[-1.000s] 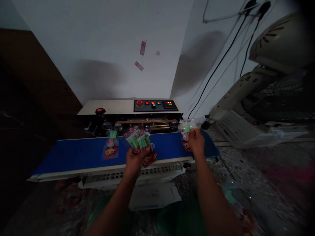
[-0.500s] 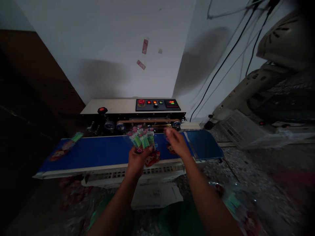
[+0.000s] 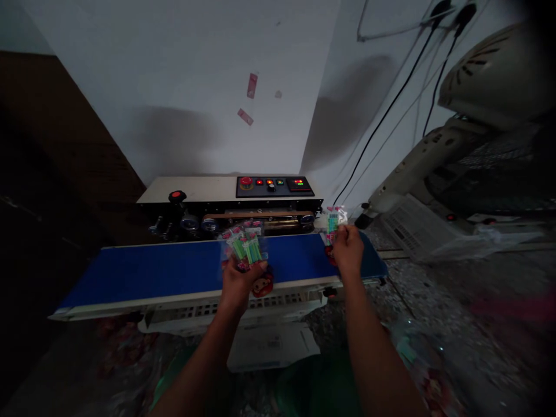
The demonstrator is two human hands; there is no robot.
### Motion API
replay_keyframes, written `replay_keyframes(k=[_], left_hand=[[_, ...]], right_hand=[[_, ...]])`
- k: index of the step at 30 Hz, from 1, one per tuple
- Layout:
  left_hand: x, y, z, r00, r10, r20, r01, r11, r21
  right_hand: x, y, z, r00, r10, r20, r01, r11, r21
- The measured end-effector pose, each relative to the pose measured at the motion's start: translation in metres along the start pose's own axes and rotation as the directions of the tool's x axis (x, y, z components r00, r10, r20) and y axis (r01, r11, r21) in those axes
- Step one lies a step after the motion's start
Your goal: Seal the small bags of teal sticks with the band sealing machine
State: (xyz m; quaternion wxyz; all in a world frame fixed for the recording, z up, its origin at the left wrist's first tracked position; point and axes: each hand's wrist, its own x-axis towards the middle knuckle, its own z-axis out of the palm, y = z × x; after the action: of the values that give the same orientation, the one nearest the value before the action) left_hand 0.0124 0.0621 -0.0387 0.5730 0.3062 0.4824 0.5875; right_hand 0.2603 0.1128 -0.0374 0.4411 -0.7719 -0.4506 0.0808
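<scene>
My left hand (image 3: 238, 282) is closed round a fanned bunch of small clear packets (image 3: 244, 250) with green sticks and a red cartoon print, held over the near edge of the blue conveyor belt (image 3: 152, 269). My right hand (image 3: 347, 250) pinches a single packet (image 3: 333, 222) of the same kind, upright at the right end of the belt, by the intake of the sealing machine (image 3: 230, 202). The machine stands behind the belt, with a red button and lit control panel (image 3: 273, 185) on top.
A white wall rises behind the machine, with black cables (image 3: 391, 104) hanging at the right. A bulky pale machine (image 3: 469, 150) fills the right side. More packets in plastic (image 3: 425, 370) lie low at the right. A dark panel stands at the left.
My right hand went to the bunch in my left hand and came back to the belt's right end with a packet. The packet lying on the belt has travelled left and out of sight.
</scene>
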Motion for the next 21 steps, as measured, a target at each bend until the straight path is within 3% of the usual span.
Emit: replay_keyframes(k=[2, 4, 8, 10, 13, 15, 17, 19, 20, 21], left_hand=[[-0.001, -0.001, 0.002, 0.999, -0.002, 0.035, 0.002, 1.000, -0.004], [-0.001, -0.002, 0.003, 0.998, -0.017, 0.055, 0.018, 1.000, -0.016], [-0.002, -0.005, 0.005, 0.998, -0.051, 0.047, 0.051, 0.999, -0.013], [-0.001, -0.005, 0.005, 0.997, -0.058, 0.055, 0.059, 0.998, -0.008], [-0.001, -0.005, 0.004, 0.996, -0.064, 0.061, 0.064, 0.998, -0.008], [0.000, -0.005, 0.004, 0.996, -0.062, 0.062, 0.063, 0.998, -0.021], [0.000, -0.004, 0.004, 0.996, -0.049, 0.077, 0.053, 0.998, -0.042], [-0.001, -0.004, 0.005, 0.995, -0.030, 0.095, 0.036, 0.998, -0.060], [-0.001, -0.004, 0.005, 0.995, -0.020, 0.098, 0.027, 0.997, -0.069], [-0.001, -0.005, 0.005, 0.995, -0.013, 0.099, 0.020, 0.997, -0.075]], right_hand=[[0.008, 0.008, -0.001, 0.999, 0.029, 0.014, -0.024, 0.960, -0.280], [0.011, 0.009, 0.004, 0.994, 0.083, 0.076, -0.041, 0.895, -0.444], [0.011, 0.000, 0.022, 0.973, 0.132, 0.191, -0.009, 0.843, -0.537], [0.008, -0.008, 0.028, 0.965, 0.082, 0.248, 0.058, 0.857, -0.512], [-0.004, -0.023, 0.031, 0.961, -0.128, 0.244, 0.210, 0.912, -0.351], [-0.018, -0.036, 0.029, 0.927, -0.256, 0.273, 0.283, 0.957, -0.063], [-0.037, -0.049, 0.028, 0.841, -0.341, 0.420, 0.216, 0.923, 0.317], [-0.055, -0.060, 0.030, 0.736, -0.403, 0.544, 0.068, 0.843, 0.533], [-0.062, -0.064, 0.033, 0.711, -0.416, 0.566, 0.026, 0.821, 0.571], [-0.067, -0.067, 0.035, 0.721, -0.416, 0.554, 0.017, 0.811, 0.585]])
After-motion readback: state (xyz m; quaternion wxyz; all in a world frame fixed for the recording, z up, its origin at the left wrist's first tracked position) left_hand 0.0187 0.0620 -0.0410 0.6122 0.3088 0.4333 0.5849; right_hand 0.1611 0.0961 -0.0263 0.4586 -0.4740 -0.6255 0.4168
